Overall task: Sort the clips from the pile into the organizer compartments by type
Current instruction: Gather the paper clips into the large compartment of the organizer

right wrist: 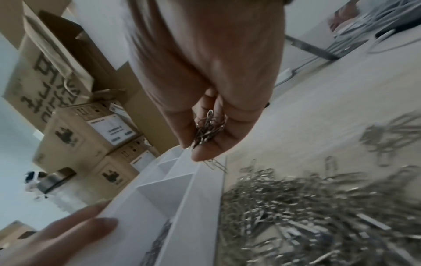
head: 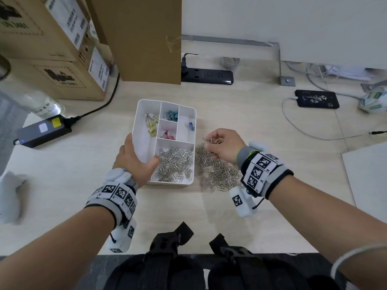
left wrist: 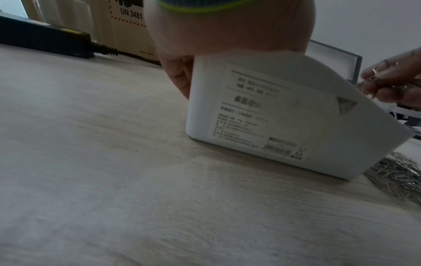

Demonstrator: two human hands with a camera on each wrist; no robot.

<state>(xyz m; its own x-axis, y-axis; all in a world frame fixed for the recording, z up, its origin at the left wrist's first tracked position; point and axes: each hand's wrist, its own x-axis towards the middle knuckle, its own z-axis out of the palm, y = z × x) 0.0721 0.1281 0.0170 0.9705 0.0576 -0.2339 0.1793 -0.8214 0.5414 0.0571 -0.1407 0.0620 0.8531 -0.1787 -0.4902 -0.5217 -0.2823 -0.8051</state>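
— Where do these go?
— Your right hand (head: pixel 222 145) pinches a bunch of paper clips (head: pixel 211 140) above the pile (head: pixel 217 172); the paper-clip compartment (head: pixel 174 164) lies just left, near your left hand (head: pixel 134 160) gripping the organizer (head: pixel 144 130).

Motion blur smears the paper clip pile (right wrist: pixel 318 216) in the right wrist view; the organizer (left wrist: pixel 262 111) label print (left wrist view) stays unreadable, and the left hand (left wrist: pixel 227 27) is cropped above.

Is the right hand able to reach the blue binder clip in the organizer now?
Probably yes, but not freely: the right hand already pinches paper clips. The blue binder clip lies uncovered, alone in its compartment of the organizer, just beyond the fingers.
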